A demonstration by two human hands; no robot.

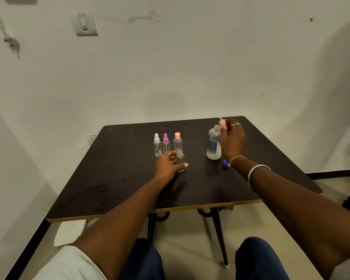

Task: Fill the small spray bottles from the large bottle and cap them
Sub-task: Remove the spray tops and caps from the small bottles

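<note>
On the dark table (119, 178) my left hand (168, 163) grips a small clear bottle (180, 158) that stands upright with no top on it. Behind it stand three capped small bottles: one with a white sprayer (157, 145), one with a purple sprayer (166, 143), one with a pink cap (177, 141). To the right, the large bottle (213, 144) stands open with a little liquid at its bottom. My right hand (231, 140) is raised beside its neck and holds a pink spray top (223, 123) with its thin tube pointing up.
A blue cap (225, 164) lies on the table under my right wrist. The table stands in a corner, with white walls behind it and at its left. My knees are below the table's front edge (150, 211).
</note>
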